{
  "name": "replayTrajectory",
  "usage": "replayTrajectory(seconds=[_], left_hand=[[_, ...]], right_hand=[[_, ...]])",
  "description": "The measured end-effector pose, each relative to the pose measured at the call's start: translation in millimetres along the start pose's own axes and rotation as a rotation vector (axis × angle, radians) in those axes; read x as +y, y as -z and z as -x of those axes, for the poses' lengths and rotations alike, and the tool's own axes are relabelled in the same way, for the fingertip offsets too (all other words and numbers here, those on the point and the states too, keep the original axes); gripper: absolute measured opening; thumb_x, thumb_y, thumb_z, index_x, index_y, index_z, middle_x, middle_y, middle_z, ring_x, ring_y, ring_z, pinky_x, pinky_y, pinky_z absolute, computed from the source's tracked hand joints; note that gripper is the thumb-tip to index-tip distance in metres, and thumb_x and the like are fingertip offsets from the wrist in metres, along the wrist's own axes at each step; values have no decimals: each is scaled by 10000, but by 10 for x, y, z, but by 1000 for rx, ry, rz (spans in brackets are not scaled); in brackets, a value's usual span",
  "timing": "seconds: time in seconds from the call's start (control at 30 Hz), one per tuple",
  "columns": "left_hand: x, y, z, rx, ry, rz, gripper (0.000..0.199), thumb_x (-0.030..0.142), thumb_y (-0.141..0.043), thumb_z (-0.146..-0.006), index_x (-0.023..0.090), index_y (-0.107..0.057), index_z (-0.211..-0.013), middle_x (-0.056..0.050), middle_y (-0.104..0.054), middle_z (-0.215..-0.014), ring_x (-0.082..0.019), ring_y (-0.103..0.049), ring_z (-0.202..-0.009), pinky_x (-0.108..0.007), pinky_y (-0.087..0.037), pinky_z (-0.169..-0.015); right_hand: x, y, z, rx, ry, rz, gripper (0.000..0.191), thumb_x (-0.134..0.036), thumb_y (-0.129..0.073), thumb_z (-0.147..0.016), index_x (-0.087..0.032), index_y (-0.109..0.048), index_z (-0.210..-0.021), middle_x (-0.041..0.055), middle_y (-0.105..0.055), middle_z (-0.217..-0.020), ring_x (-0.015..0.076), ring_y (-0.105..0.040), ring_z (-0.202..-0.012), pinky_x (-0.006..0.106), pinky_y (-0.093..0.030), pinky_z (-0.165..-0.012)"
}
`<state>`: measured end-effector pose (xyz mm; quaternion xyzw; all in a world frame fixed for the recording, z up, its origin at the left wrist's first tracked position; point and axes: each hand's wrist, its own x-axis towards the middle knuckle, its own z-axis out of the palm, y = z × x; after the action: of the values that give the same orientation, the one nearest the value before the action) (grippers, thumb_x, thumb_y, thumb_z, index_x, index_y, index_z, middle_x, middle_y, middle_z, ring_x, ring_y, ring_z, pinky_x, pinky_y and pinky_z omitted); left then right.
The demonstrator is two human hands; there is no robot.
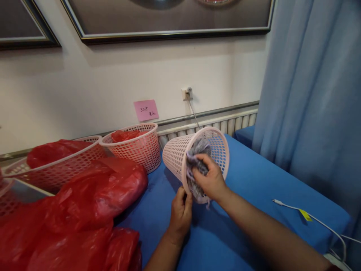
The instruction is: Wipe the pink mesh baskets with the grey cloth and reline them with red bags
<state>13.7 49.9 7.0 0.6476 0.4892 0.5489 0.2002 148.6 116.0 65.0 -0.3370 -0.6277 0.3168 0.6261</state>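
A pink plastic basket (175, 150) with a lattice wall is tipped toward me over the blue-covered table (242, 222). My left hand (181, 210) pinches the lower left of its rim between thumb and fingers. At the basket's mouth, my right hand (210, 177) grips a bundle of grey-purple yarn (199, 150), thumb and fingers closed on it. Part of the yarn lies inside the basket, and a loose strand hangs below the rim. The far end of the bundle is hidden in the basket.
Left of me, red plastic bags (84, 210) cover much of the table. Behind them stand a pink basket (149, 146) and a wider one (56, 171), both holding red plastic. A white cable (293, 207) lies at the right, near a blue curtain (307, 94).
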Motion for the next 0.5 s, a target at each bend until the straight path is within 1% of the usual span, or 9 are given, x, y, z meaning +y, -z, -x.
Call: replayTrajectory(seconds=[0.07,0.13,0.2,0.23,0.3,0.37,0.43,0.47,0.5], left_hand=[[-21,6,13,37,4,-12,342,484,-515,-1016,194,-648,-894,9,-615,-784,-156,-572,-715,-243,-480,-672],[-42,13,24,78,12,-29,338,465,-519,-1016,197,-627,-842,20,-596,-754,-146,-555,-681,-234,-465,-643],[-55,20,24,119,19,-44,333,443,-518,-1019,200,-607,-809,30,-574,-726,-136,-532,-645,-228,-441,-609],[-59,24,19,135,20,-48,327,433,-517,-1021,201,-603,-806,32,-567,-721,-133,-527,-639,-227,-434,-604],[-60,34,1,160,17,-57,317,421,-524,-1017,203,-598,-799,34,-557,-714,-131,-526,-636,-227,-431,-604],[-53,47,-21,167,8,-65,316,418,-536,-1010,204,-594,-786,35,-549,-704,-130,-528,-630,-228,-435,-608],[-37,59,-37,162,-6,-70,314,416,-547,-1002,203,-599,-777,32,-560,-698,-131,-535,-627,-230,-443,-612],[-27,64,-41,161,-13,-72,311,415,-554,-998,202,-606,-777,30,-570,-699,-133,-541,-629,-231,-447,-616],[-17,68,-42,164,-19,-74,307,414,-561,-994,202,-611,-778,28,-578,-701,-133,-545,-631,-232,-450,-620]], right_hand=[[209,19,245,-243,-161,-57,267,-208,-601,-804,-214,-702,-1050,16,-736,-942,188,-681,-863,322,-552,-830],[439,151,476,-444,-250,2,267,-151,-573,-788,-212,-715,-1006,8,-734,-910,177,-669,-832,307,-544,-796],[637,401,592,-559,-216,264,289,-88,-587,-743,-220,-730,-957,18,-722,-930,184,-654,-866,310,-525,-827],[716,553,592,-579,-185,413,298,-69,-598,-731,-220,-737,-948,35,-710,-957,194,-643,-883,319,-515,-842],[833,859,489,-533,-162,673,291,-76,-608,-774,-219,-747,-986,76,-674,-1006,213,-618,-888,339,-498,-834],[905,1098,313,-402,-163,860,288,-108,-563,-866,-222,-750,-1053,105,-644,-1021,228,-597,-887,351,-482,-813],[945,1218,168,-288,-145,986,325,-106,-504,-917,-229,-751,-1088,117,-634,-1018,244,-591,-909,358,-471,-816],[954,1225,136,-257,-142,1008,337,-98,-494,-920,-229,-754,-1088,122,-637,-1023,252,-595,-925,362,-471,-824],[955,1198,140,-251,-155,976,342,-87,-499,-911,-224,-755,-1091,130,-644,-1044,261,-603,-946,371,-475,-838]])
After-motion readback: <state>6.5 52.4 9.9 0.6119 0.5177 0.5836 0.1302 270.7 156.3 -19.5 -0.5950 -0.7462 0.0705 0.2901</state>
